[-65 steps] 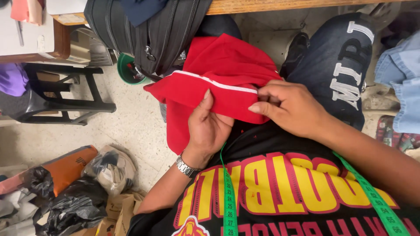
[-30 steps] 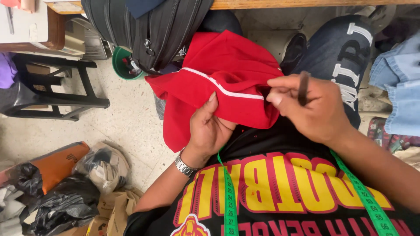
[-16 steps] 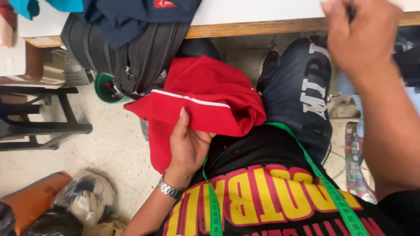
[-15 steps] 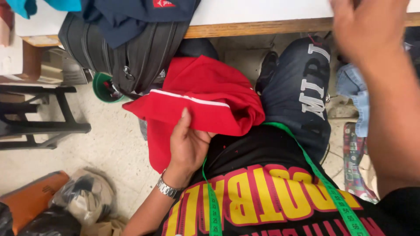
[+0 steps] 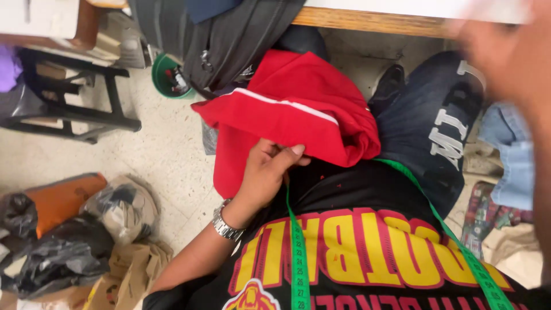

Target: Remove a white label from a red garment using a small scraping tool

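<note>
A red garment (image 5: 287,115) with a thin white stripe lies bunched on my lap. My left hand (image 5: 265,175) grips its lower edge, thumb on top, with a metal watch (image 5: 227,225) on the wrist. My right hand (image 5: 508,54) is raised toward the table edge at the upper right; it is blurred, so what it holds is unclear. A green measuring tape (image 5: 297,252) hangs around my neck over my black shirt with red and yellow lettering.
A dark backpack (image 5: 229,40) hangs below the wooden table edge (image 5: 367,22). A green cup (image 5: 169,77) and a black stool (image 5: 74,109) stand on the floor at left. Plastic bags (image 5: 63,235) lie at lower left, denim cloth (image 5: 511,155) at right.
My right hand let go of the red garment and rose to the table at upper right. My left hand kept its hold on the garment's lower edge.
</note>
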